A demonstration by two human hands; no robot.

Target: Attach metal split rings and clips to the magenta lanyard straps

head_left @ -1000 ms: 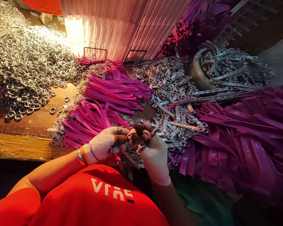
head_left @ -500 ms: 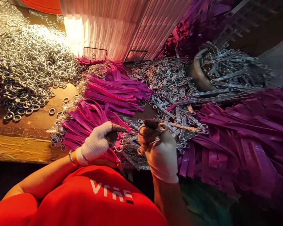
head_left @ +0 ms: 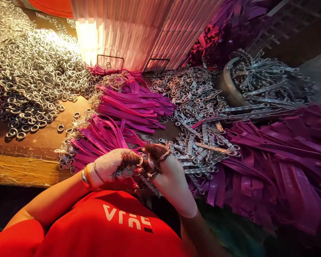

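The left fingers [head_left: 130, 159] (brown-tipped) hold 1 ring [head_left: 141, 161], beside the right fingers [head_left: 157, 150].

The fingertips of the left hand [head_left: 107, 167] and right hand [head_left: 172, 180] are dark and blurred around a ring [head_left: 141, 161], partly hidden; which hand grips it cannot be told. The contents hide much of the bucket [head_left: 233, 84]. The left edge cuts off the ring pile [head_left: 29, 82], the top edge the panels [head_left: 120, 32], the bottom edge the shirt [head_left: 96, 228].
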